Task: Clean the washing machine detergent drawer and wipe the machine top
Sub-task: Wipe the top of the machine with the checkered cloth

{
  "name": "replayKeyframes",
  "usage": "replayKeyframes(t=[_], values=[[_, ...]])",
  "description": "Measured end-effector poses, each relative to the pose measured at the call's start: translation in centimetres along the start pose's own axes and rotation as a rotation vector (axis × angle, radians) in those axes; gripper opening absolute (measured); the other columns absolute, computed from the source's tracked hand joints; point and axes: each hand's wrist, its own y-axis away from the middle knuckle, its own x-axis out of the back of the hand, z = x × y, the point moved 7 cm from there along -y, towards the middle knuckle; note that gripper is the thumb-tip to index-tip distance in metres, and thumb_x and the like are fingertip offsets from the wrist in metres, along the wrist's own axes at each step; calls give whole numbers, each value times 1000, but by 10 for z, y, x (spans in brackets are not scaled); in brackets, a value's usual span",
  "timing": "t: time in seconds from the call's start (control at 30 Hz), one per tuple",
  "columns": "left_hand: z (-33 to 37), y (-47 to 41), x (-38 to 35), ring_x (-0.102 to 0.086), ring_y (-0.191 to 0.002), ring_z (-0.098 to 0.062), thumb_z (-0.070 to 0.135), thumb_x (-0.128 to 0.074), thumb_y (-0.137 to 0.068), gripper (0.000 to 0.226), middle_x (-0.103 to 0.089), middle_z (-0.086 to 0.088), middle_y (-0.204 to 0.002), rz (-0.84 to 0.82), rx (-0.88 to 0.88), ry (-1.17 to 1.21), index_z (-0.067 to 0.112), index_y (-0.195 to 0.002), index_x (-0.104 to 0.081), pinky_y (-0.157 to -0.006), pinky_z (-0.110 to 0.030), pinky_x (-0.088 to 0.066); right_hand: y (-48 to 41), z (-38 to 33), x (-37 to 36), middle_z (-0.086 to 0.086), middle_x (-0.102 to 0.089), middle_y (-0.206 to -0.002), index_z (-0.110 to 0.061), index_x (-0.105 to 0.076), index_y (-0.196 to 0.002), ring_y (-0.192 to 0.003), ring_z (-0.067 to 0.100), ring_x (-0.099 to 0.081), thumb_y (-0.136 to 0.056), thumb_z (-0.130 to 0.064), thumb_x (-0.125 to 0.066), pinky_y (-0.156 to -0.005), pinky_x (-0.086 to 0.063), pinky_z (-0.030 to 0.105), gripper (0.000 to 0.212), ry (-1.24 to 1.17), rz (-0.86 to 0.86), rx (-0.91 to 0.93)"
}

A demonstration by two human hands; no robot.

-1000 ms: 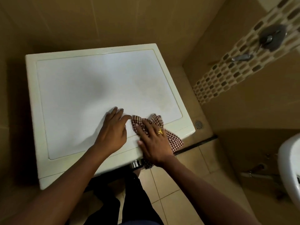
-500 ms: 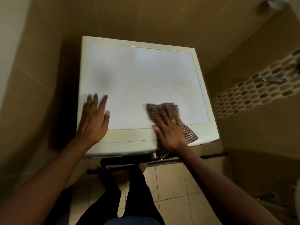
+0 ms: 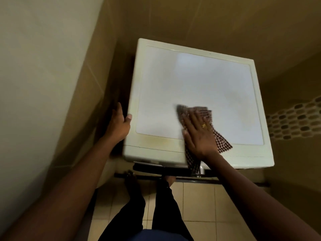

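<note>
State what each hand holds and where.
Left hand grips the washing machine by its left top edge. Right hand presses flat on the checked cloth, no grip.

person, seen from above. arms: bare to the frame edge. right hand (image 3: 199, 136): one gold ring (image 3: 203, 125) on a finger. legs: black trousers (image 3: 166, 206), close-fitting. bottom edge: blue garment (image 3: 156, 236), only a strip in view.

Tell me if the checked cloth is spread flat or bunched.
Bunched: the checked cloth lies folded under the flat right hand, one end draped off the machine top.
</note>
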Motion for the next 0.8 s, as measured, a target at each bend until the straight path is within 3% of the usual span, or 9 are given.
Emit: replayKeyframes(t=[0.07, 0.13, 0.23, 0.33, 0.47, 0.57, 0.63, 0.73, 0.8], values=[[-3, -3, -3, -13, -157, -28, 41, -39, -109, 70, -7, -7, -171, -57, 21, 10, 23, -164, -1, -125, -41, -13, -30, -5, -5, 10, -5, -171, -23, -14, -164, -158, 29, 0, -107, -45, -24, -125, -11, 54, 61, -8, 21, -229], [-2, -5, -4, -14, -156, -26, 40, -43, -108, 72, -8, -5, -171, -88, 53, 97, 21, -164, -2, -124, -39, -13, -55, -46, -8, 12, -5, -171, -23, -12, -164, -158, 33, -1, -107, -47, -22, -125, -9, 54, 62, -37, 16, -235], [-4, -10, 6, -19, -155, -25, 41, -58, -101, 86, -13, -5, -170, -59, 100, 172, 17, -164, -4, -122, -36, -20, -52, -115, -13, 11, -3, -171, -21, -12, -164, -158, 32, 3, -109, -42, -26, -126, -9, 54, 61, -12, -37, 150], [-19, -12, 19, -29, -151, -28, 47, -73, -90, 98, -23, -7, -168, -6, 173, 255, 17, -163, -16, -121, -42, -30, -26, -116, -9, 6, -4, -172, -23, -15, -164, -159, 26, 3, -109, -37, -34, -127, -7, 51, 60, -31, -77, 396], [-38, -4, 16, -50, -133, -26, 38, -74, -92, 75, -41, -11, -157, -22, 198, 417, 19, -155, -38, -101, -35, -45, -55, -89, -9, 6, -7, -172, -24, -17, -163, -159, 27, -1, -108, -40, -27, -124, -16, 55, 59, -4, -19, 157], [-45, 1, 14, -55, -124, -24, 25, -66, -99, 49, -53, -10, -147, 26, 174, 411, 17, -145, -52, -96, -32, -46, -93, -125, -7, 8, -8, -171, -24, -16, -163, -158, 29, -1, -107, -43, -23, -125, -12, 54, 60, -38, 27, -52], [-42, 8, 17, -60, -113, -21, 11, -56, -102, 31, -64, -10, -134, 138, 129, 392, 14, -132, -64, -93, -28, -46, -96, -159, -13, 8, -4, -171, -24, -13, -164, -158, 29, 2, -108, -43, -23, -125, -11, 54, 60, -33, -13, 90], [-39, 21, 17, -62, -102, -20, 0, -47, -99, 33, -71, -10, -120, 238, 102, 365, 10, -120, -71, -82, -25, -42, -63, -169, -15, 3, -3, -172, -26, -13, -164, -159, 25, 3, -109, -41, -29, -127, -8, 50, 59, 1, -91, 482], [-41, 30, 12, -61, -104, -19, 2, -44, -102, 32, -70, -9, -122, 236, 112, 435, 9, -120, -70, -84, -25, -42, -67, -145, -14, 3, -8, -171, -25, -17, -163, -159, 25, -2, -109, -41, -30, -126, -10, 50, 58, 23, -90, 549]])
